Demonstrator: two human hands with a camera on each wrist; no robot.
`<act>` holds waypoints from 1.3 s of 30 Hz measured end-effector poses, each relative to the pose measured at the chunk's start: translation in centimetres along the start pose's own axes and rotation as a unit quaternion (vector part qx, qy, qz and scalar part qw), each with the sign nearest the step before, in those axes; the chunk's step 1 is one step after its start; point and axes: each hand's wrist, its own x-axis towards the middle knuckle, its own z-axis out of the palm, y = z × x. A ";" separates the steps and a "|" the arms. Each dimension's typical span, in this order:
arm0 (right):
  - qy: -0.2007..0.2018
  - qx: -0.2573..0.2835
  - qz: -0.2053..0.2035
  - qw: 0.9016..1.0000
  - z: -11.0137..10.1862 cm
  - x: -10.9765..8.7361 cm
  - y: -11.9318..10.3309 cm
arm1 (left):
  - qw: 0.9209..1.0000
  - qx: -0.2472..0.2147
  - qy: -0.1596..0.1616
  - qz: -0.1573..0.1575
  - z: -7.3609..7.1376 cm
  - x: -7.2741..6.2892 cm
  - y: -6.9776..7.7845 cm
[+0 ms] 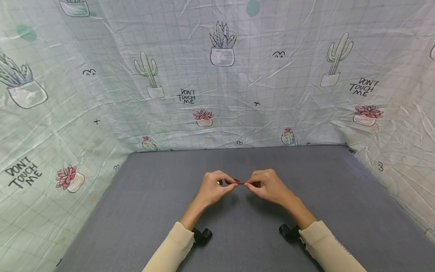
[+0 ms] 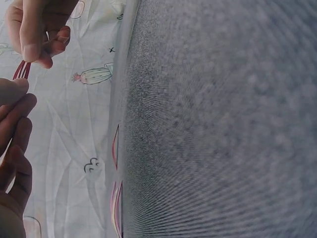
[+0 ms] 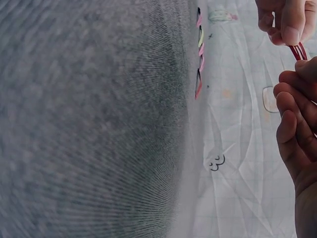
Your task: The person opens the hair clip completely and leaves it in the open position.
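Note:
A small, slim red hair clip (image 1: 240,183) with lengthwise slits is held level above the table, between my two hands. My left hand (image 1: 211,187) pinches one end between thumb and forefinger. At the other end, my right hand (image 1: 270,186) has the same thumb-and-finger pinch. The left wrist view shows the clip's slit middle (image 2: 21,71) between the fingertips of both hands. From the right wrist, too, the clip (image 3: 298,51) spans the short gap between them. Both its ends are hidden under fingers.
Below the hands spreads a grey table (image 1: 163,204). A printed cloth (image 1: 244,83) hangs behind it and along the sides. In the right wrist view, thin coloured strips (image 3: 200,82) show along the table's edge; what they are I cannot tell. Each wrist wears a black camera (image 1: 203,236).

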 end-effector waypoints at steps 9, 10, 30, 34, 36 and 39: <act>-0.005 -0.007 0.008 1.000 0.0 0.0 -0.1 | 0.999 -0.032 0.003 0.023 0.1 0.0 -0.4; -0.006 -0.009 0.008 1.000 0.0 0.0 -0.1 | 0.999 -0.035 0.003 0.025 0.1 0.0 -0.4; 0.006 -0.025 -0.021 0.999 0.3 0.3 0.0 | 0.997 -0.067 -0.020 0.014 -0.3 0.2 -0.5; 0.009 -0.021 -0.023 0.999 0.3 0.3 0.1 | 0.997 -0.069 -0.013 0.016 -0.2 0.2 -0.5; 0.010 -0.019 -0.024 0.999 0.4 0.3 0.2 | 0.997 -0.070 -0.010 0.015 -0.2 0.2 -0.6; 0.011 -0.018 -0.026 0.999 0.4 0.3 0.3 | 0.997 -0.077 -0.007 0.012 -0.1 0.2 -0.5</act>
